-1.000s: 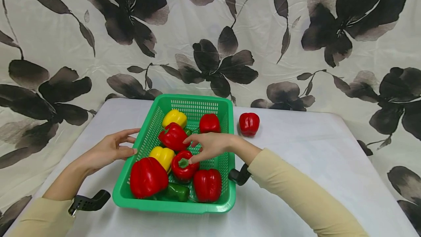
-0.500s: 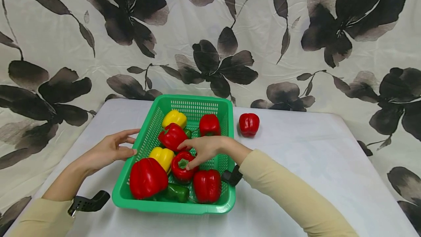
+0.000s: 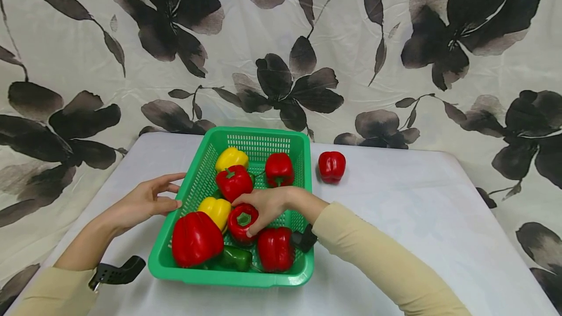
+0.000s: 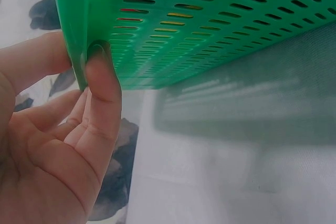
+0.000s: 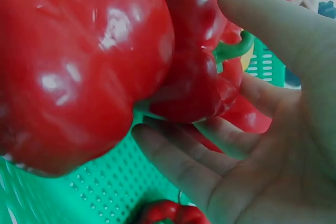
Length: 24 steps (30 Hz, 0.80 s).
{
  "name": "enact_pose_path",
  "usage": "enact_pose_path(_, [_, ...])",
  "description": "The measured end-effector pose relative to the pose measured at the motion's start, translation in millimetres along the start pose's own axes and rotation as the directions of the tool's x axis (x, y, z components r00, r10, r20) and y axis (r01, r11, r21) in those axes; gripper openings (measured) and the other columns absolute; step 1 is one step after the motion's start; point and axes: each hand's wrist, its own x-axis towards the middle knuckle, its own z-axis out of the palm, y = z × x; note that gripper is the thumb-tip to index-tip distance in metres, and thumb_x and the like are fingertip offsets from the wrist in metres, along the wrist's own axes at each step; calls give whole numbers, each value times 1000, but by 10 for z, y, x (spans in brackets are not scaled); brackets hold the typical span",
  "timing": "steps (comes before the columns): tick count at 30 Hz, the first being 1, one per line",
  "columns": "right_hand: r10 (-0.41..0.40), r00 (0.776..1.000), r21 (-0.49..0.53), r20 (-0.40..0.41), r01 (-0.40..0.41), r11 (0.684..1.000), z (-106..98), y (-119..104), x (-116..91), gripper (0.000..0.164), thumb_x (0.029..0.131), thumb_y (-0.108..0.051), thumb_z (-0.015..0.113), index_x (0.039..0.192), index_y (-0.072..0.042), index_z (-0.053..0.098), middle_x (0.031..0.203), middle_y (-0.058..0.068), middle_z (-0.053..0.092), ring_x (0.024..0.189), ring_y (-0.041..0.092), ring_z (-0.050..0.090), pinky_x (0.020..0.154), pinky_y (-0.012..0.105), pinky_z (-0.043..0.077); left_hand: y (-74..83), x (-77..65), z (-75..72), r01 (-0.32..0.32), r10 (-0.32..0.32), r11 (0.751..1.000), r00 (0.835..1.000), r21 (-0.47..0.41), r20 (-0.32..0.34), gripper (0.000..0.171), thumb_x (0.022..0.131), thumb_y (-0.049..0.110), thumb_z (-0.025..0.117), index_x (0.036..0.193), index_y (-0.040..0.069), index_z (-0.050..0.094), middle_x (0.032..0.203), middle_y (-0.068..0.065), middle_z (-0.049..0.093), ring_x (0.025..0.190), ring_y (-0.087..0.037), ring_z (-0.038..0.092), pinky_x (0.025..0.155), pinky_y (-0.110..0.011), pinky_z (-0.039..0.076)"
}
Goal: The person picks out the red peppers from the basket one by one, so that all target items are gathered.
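My left hand (image 3: 145,201) pinches the left rim of a green slotted basket (image 3: 230,279); in the left wrist view its thumb and fingers (image 4: 102,85) lie on either side of that rim. Inside the basket, my right hand (image 3: 268,208) grips a red bell pepper (image 3: 237,232) whose green stem faces up, thumb on the near side and fingers on the far side. The right wrist view shows this pepper (image 5: 184,72) between thumb and fingers, beside another red bell pepper (image 5: 68,66) that looms large. Part of the gripped pepper's far side is hidden by the hand.
Around the right hand lie yellow bell peppers (image 3: 215,208), red bell peppers (image 3: 234,182) and a green pepper (image 3: 237,257), all in the basket. One red bell pepper (image 3: 331,166) stands outside, right of the basket on the white table (image 3: 395,199). A floral cloth (image 3: 281,28) hangs behind.
My right hand has moved left and down and closed around the red bell pepper. The red pepper just behind it has tipped, its stem now facing up. The left hand stays on the rim.
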Motion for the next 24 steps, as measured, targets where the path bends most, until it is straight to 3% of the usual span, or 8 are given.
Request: enact_pose_path(24, [6,999,-22,-41,-7,1000,81,-25,8,67,76,-25,74,132,-24,36,122,0,42,111,13,41,76,22,50,3,3,-5,-9,9,1000,1000,6,3,74,86,20,63,145,4,22,127,-26,46,97,-25,60,78,-42,54])
